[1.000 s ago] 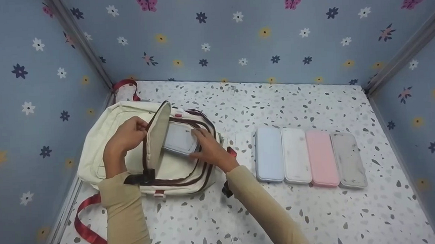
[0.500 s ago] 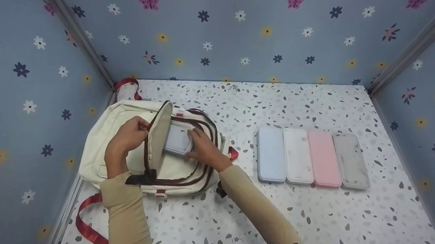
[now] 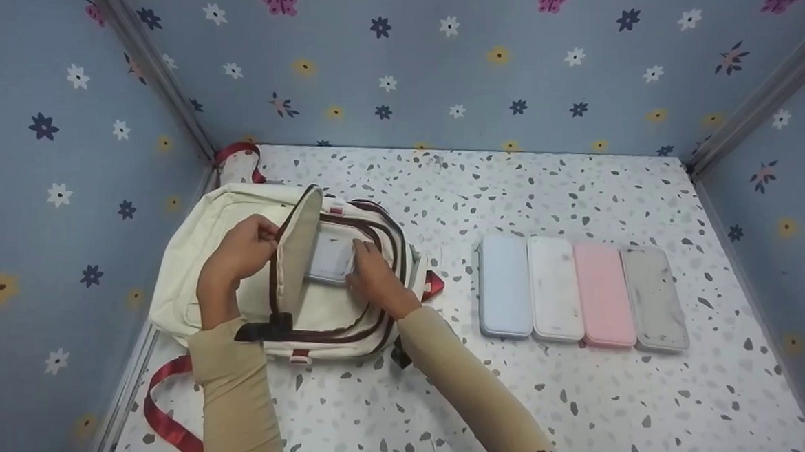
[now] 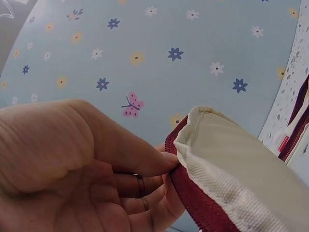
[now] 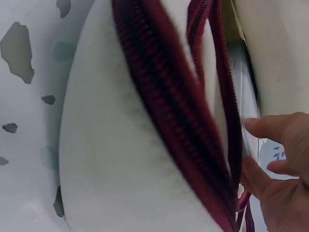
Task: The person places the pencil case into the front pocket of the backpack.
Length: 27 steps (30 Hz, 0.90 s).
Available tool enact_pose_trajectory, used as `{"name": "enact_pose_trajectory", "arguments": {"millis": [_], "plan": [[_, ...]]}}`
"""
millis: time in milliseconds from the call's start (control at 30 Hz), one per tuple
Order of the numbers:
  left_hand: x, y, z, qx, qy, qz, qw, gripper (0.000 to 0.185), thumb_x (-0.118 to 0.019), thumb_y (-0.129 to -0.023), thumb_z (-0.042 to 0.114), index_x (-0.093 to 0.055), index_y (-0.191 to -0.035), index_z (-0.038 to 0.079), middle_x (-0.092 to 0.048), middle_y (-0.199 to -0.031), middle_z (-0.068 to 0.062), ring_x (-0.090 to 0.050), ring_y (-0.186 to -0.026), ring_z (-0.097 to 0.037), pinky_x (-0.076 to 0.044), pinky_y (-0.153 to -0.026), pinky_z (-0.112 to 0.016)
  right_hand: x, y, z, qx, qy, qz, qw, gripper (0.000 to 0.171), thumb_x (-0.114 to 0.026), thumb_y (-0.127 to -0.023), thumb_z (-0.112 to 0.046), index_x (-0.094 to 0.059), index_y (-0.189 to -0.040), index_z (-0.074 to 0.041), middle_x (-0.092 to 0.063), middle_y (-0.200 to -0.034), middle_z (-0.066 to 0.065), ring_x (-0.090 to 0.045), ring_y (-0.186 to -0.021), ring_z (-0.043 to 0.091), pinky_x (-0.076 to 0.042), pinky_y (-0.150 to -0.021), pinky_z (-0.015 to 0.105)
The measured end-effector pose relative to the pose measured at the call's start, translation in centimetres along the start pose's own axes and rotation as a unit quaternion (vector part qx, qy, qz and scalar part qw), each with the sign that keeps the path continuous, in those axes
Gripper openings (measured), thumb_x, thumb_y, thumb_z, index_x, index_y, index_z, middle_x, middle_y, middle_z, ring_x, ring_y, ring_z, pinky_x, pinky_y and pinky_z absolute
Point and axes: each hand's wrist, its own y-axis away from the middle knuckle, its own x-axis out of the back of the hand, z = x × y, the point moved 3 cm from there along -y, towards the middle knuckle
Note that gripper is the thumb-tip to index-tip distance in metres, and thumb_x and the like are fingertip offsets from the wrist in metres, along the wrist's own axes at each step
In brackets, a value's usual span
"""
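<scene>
**Case deeper in the backpack pocket**

Since the earlier frames the white case (image 3: 330, 259) has slid further into the pocket, and your right hand has followed it left. At centre left of the head view lies the cream backpack (image 3: 191, 264). Your left hand (image 3: 238, 252) pinches its lifted flap (image 3: 298, 242) between thumb and curled fingers at the zipper edge. Just right of the flap, the case sits half inside the opening, its right end under your right hand (image 3: 371, 276), whose fingertips (image 3: 359, 250) curl over that end. Further right, on the speckled table (image 3: 591, 409), four cases lie side by side: blue case (image 3: 503, 286), white (image 3: 554, 289), pink (image 3: 604, 293), grey (image 3: 654, 297).
</scene>
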Motion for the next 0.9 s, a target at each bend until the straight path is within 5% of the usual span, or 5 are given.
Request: {"name": "enact_pose_trajectory", "arguments": {"millis": [333,667,900], "plan": [[0.0,-0.1,-0.1,-0.003,-0.002,0.006,1.0,0.028,-0.039,-0.091,0.0,-0.047,-0.116,-0.011,-0.051,-0.11,-0.025,-0.049,-0.1,-0.033,-0.04,-0.084,-0.04,1.1,0.3,-0.7,-0.044,-0.047,-0.03,0.997,0.066,-0.061,-0.085,-0.008,-0.032,-0.142,0.008,-0.066,-0.103,0.017,-0.061,-0.091,0.025,-0.051,-0.085,0.037],[-0.1,0.0,0.0,-0.004,-0.002,0.002,1.0,0.028,-0.04,-0.092,0.001,-0.046,-0.117,-0.011,-0.05,-0.111,-0.025,-0.048,-0.101,-0.032,-0.039,-0.085,-0.041,0.7,0.4,-0.8,-0.051,-0.094,-0.065,0.992,0.067,-0.056,-0.087,-0.005,-0.027,-0.145,0.009,-0.063,-0.12,0.021,-0.061,-0.111,0.026,-0.047,-0.096,0.032],[-0.1,-0.1,0.2,0.003,0.003,-0.006,1.0,0.03,-0.039,-0.094,0.002,-0.045,-0.12,-0.01,-0.049,-0.114,-0.025,-0.047,-0.101,-0.032,-0.039,-0.085,-0.041,0.3,0.4,-1.1,-0.057,-0.192,-0.102,0.975,0.07,-0.054,-0.089,0.001,-0.019,-0.149,0.005,-0.054,-0.133,0.022,-0.059,-0.117,0.027,-0.049,-0.093,0.029]]}}
